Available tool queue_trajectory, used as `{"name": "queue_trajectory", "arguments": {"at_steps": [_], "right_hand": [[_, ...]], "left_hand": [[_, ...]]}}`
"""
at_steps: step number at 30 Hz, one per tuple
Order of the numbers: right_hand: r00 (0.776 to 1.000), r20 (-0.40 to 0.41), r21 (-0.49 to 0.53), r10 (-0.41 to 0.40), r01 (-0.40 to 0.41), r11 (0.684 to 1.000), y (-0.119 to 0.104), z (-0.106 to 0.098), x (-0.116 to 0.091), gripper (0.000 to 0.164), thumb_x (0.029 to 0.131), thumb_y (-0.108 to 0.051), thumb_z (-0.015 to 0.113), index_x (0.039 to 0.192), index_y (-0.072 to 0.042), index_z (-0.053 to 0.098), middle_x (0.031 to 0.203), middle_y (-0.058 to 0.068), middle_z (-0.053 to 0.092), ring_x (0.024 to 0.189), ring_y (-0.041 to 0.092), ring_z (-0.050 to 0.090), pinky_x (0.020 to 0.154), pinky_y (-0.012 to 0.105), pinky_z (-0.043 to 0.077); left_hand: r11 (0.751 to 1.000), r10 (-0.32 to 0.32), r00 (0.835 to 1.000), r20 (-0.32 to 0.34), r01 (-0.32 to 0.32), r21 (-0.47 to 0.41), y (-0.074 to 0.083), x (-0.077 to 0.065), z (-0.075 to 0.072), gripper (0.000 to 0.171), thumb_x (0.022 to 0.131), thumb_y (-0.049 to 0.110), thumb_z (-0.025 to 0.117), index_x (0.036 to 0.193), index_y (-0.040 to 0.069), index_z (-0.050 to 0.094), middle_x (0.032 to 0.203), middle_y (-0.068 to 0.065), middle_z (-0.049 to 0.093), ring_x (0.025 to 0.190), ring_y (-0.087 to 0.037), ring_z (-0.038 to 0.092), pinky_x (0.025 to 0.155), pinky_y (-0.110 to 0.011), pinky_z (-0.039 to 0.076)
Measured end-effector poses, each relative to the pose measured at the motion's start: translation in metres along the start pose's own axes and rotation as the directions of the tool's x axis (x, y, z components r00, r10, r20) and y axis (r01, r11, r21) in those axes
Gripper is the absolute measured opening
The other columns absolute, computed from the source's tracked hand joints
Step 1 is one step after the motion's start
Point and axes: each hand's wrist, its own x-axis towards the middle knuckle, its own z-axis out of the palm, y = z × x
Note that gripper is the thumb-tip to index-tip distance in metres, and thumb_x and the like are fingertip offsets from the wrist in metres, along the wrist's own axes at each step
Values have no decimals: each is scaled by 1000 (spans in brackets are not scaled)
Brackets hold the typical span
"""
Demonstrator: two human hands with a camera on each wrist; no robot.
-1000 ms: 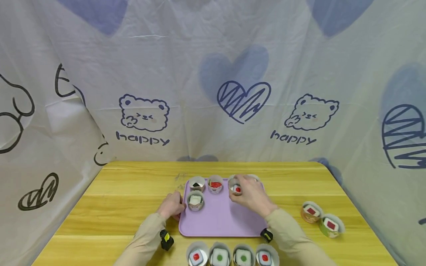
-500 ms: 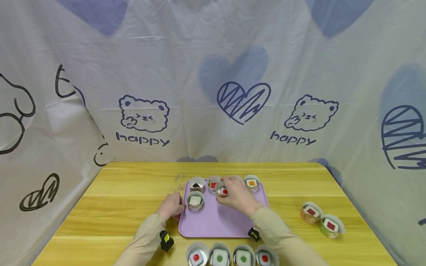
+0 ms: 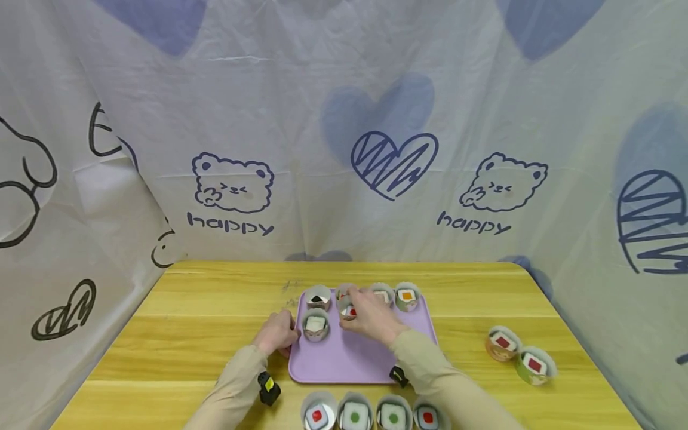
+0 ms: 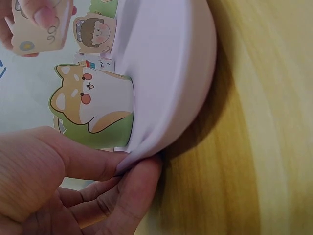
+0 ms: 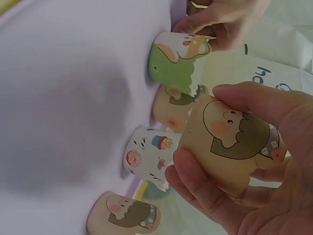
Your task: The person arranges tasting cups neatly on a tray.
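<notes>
My left hand (image 3: 276, 332) pinches the left rim of the lilac tray (image 3: 344, 365) between thumb and fingers. In the right hand (image 3: 372, 315) is a paper cup (image 5: 234, 147) with a cartoon girl printed on it, gripped between thumb and fingers. The right wrist view shows it tilted and apart from the tray surface. A white block with a red spot shows inside this cup in the head view. Closest to the left hand on the tray is a dog-print paper cup (image 4: 105, 105) with a whitish piece inside.
Along the tray's back edge stand cups, including one with a black piece (image 3: 318, 298) and one with an orange-topped block (image 3: 407, 297). Several cups (image 3: 355, 414) line the table before the tray. Two cups with dark red tops (image 3: 502, 343) stand to the right.
My right hand has moved left across the tray with the paper cup, uncovering the cups at the back right. The left hand has stayed at the tray rim.
</notes>
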Motion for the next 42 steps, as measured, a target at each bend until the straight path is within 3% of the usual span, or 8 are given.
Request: {"name": "queue_trajectory", "arguments": {"at_steps": [6, 15, 18, 22, 27, 34, 42], "right_hand": [[1000, 17, -14, -16, 16, 1000, 1, 8, 3, 63, 77, -20, 85, 128, 2, 56, 115, 18, 69, 101, 35, 68, 89, 46, 60], [999, 49, -42, 4, -2, 999, 3, 14, 4, 72, 77, -20, 85, 135, 6, 52, 120, 22, 66, 101, 37, 68, 91, 50, 59], [998, 60, -44, 6, -3, 999, 3, 16, 4, 68, 76, -19, 85, 131, 7, 54, 117, 20, 67, 101, 36, 68, 92, 50, 59], [998, 64, -35, 5, -3, 999, 3, 18, 3, 53, 75, -16, 85, 117, 3, 60, 108, 17, 67, 95, 34, 68, 85, 46, 61], [997, 74, -41, 18, -15, 999, 4, 19, 2, 48, 74, -14, 84, 112, 2, 59, 100, 16, 66, 81, 30, 67, 70, 37, 60], [994, 103, -4, 48, -48, 999, 3, 19, 0, 53, 74, -17, 86, 116, 3, 60, 108, 20, 67, 86, 32, 67, 72, 39, 59], [994, 101, -10, 49, -48, 999, 3, 19, -2, 46, 75, -18, 85, 110, 1, 62, 105, 17, 67, 87, 30, 66, 73, 39, 58]], "left_hand": [[1000, 8, 1000, -7, -8, -2, -1, 0, 1, 9, 86, -3, 60, 77, -2, 58, 67, -15, 63, 47, -18, 65, 44, -28, 58], [1000, 4, 1000, -4, -4, -5, -1, 0, 1, 9, 87, -3, 60, 77, -2, 58, 68, -15, 63, 48, -18, 64, 45, -29, 58], [1000, 3, 1000, -1, -3, -8, -1, 1, 1, 9, 87, -3, 60, 78, -2, 58, 68, -14, 62, 48, -18, 64, 45, -28, 58], [1000, 2, 1000, 2, -2, -5, -1, 1, 1, 10, 88, -2, 61, 78, -2, 58, 68, -14, 62, 48, -18, 64, 45, -28, 58], [1000, 4, 1000, 0, -4, -3, -1, 1, 1, 12, 87, -2, 61, 76, -1, 58, 67, -14, 62, 47, -17, 64, 45, -28, 58], [1000, 6, 1000, 3, -6, -6, 0, 2, 1, 11, 87, -2, 61, 77, -2, 58, 67, -14, 62, 47, -17, 64, 45, -29, 58], [1000, 2, 1000, 6, -2, -7, -1, 2, 1, 9, 88, -1, 61, 79, -2, 58, 69, -14, 62, 48, -17, 64, 45, -29, 58]]}}
